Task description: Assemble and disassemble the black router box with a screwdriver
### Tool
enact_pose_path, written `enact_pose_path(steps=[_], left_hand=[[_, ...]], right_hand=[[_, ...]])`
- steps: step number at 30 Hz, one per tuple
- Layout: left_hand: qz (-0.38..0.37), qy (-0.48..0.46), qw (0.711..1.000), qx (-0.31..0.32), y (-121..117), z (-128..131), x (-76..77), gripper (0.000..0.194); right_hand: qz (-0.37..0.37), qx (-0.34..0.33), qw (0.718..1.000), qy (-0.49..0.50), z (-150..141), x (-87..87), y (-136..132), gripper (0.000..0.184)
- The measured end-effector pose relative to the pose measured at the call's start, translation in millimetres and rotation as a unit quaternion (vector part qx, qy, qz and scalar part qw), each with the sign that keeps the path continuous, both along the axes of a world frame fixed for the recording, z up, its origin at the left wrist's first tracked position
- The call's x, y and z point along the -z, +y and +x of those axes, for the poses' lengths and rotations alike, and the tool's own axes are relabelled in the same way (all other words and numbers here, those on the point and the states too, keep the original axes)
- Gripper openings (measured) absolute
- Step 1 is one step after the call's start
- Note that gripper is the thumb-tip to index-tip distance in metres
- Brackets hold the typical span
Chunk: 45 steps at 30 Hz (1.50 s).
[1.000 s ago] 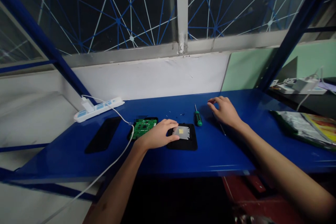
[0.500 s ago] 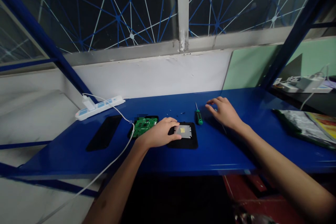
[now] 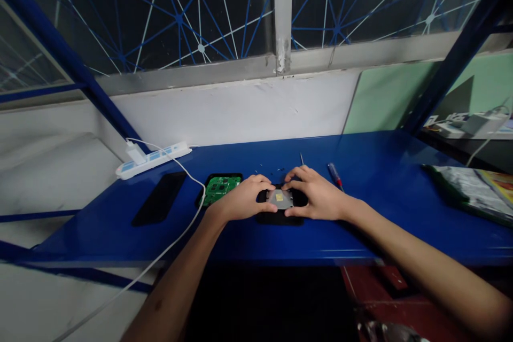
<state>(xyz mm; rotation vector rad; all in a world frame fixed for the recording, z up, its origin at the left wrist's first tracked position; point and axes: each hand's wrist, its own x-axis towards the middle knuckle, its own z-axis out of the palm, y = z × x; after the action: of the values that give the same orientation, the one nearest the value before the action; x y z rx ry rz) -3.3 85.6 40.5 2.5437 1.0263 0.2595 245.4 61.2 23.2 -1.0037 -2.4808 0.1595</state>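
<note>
A silver metal plate with a yellow square on it lies on a black plastic casing. My left hand grips the plate's left side, its thumb at the near corner and its fingers at the far one. From the right, my right hand takes hold of the opposite side in the same way, thumb near and fingertips far. Just left of my left hand sits a green circuit board in a black housing. Beyond my right hand pokes the shaft of a screwdriver, its handle hidden.
Behind my right wrist lies a blue-and-red screwdriver. Tiny dark bits are scattered behind the plate. Leftward are a black panel, a power strip and a white cable crossing the table edge. A plastic packet lies far right.
My right hand has moved left from beside the green screwdriver to the plate's right side, covering that screwdriver's handle. My left hand stays at the plate. The blue-and-red screwdriver has come into view.
</note>
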Motion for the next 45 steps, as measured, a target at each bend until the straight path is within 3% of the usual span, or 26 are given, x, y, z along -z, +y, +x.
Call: enact_pose_path(steps=[10, 13, 15, 17, 19, 22, 27, 30, 31, 33, 36, 38, 45], left_hand=[[-0.005, -0.028, 1.0, -0.007, -1, -1, 2.3, 0.044], [0.006, -0.024, 0.999, -0.021, -7, -3, 2.9, 0.045], [0.012, -0.016, 0.999, -0.033, -14, -4, 2.0, 0.047], [0.02, -0.001, 0.999, -0.041, -22, -5, 1.6, 0.056], [0.039, 0.018, 0.998, -0.044, -30, -5, 2.9, 0.07], [0.084, 0.044, 0.995, -0.042, -39, -6, 8.9, 0.089], [0.131, 0.051, 0.989, -0.036, -45, -7, 19.4, 0.078], [0.144, 0.042, 0.988, -0.036, -45, -6, 21.7, 0.072], [0.147, 0.037, 0.988, -0.036, -46, -6, 22.1, 0.071], [0.154, 0.026, 0.987, -0.035, -46, -5, 23.0, 0.07], [0.16, 0.012, 0.986, -0.035, -46, -5, 24.3, 0.072], [0.161, 0.01, 0.986, -0.038, -47, -5, 25.0, 0.072], [0.164, 0.007, 0.985, -0.049, -47, -4, 27.7, 0.073]], right_hand=[[0.011, 0.017, 1.0, 0.007, 1, -3.6, 0, 0.045], [0.055, 0.163, 0.985, 0.024, 16, -8.0, 7, 0.041], [0.083, 0.314, 0.946, 0.015, 31, -8.6, 12, 0.042], [0.061, 0.429, 0.901, -0.026, 46, -6.0, 17, 0.044], [-0.011, 0.475, 0.877, -0.073, 59, -0.6, 21, 0.049], [-0.09, 0.464, 0.877, -0.084, 69, 7.6, 26, 0.047], [-0.1, 0.405, 0.908, -0.038, 72, 4.4, 34, 0.035], [-0.083, 0.328, 0.932, 0.134, 72, -4.7, 35, 0.04], [-0.072, 0.289, 0.927, 0.228, 71, -6.8, 36, 0.041], [-0.05, 0.223, 0.887, 0.401, 65, -7.8, 37, 0.042], [-0.02, 0.203, 0.834, 0.512, 51, -1.0, 39, 0.041], [-0.008, 0.214, 0.826, 0.521, 41, 6.5, 40, 0.041], [-0.021, 0.254, 0.854, 0.453, 25, 21.9, 40, 0.04]])
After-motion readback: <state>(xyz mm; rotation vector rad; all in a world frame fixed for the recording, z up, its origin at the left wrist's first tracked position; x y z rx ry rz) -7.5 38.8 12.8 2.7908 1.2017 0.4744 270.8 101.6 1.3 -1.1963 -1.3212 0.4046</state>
